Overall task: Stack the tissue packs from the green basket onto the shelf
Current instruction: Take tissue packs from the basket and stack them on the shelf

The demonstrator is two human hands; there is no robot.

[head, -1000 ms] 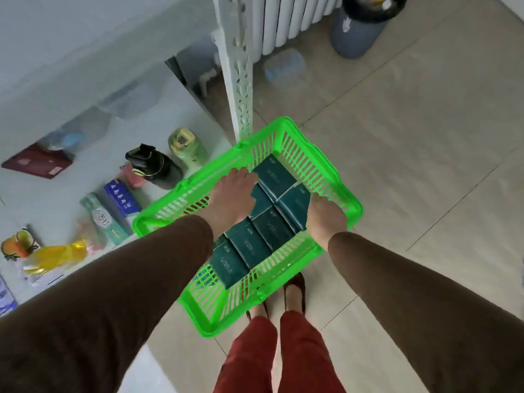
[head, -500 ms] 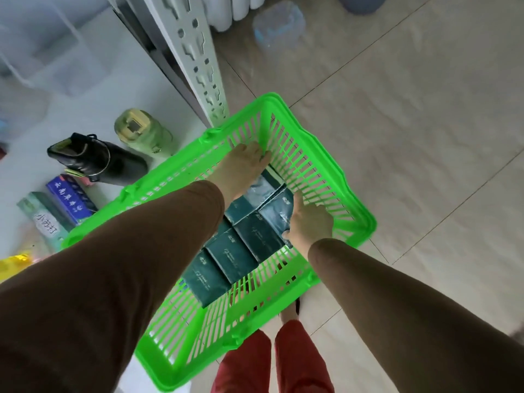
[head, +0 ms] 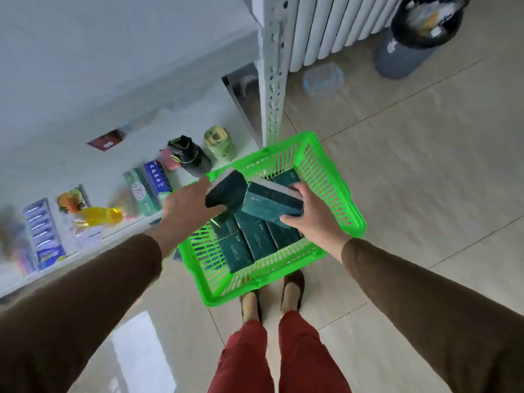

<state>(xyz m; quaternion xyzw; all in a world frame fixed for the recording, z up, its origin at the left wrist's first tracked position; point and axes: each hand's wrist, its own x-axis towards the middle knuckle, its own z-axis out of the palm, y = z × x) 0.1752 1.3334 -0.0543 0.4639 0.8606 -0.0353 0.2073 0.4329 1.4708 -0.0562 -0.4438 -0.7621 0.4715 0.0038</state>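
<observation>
Left grip [head: 188, 207] curled round one dark green tissue pack [head: 226, 191], thumb under its near end, fingers along the far side, pack lifted clear above the green basket [head: 344, 199]. Right grip [head: 314, 219] clamped on a second tissue pack [head: 272, 201], thumb on its near edge, fingers wrapped over the far end, held tilted and just beside the left grip's pack, the two nearly touching. Directly beneath both grips, more tissue packs in the basket [head: 249, 245], lying flat in rows on the basket floor. Basket resting on the tiled floor [head: 425, 165]. Off to the outside of the left grip, the shelf [head: 85, 154] with a black bottle [head: 190, 157], a pale green bottle [head: 219, 141] and blue boxes [head: 157, 177]
</observation>
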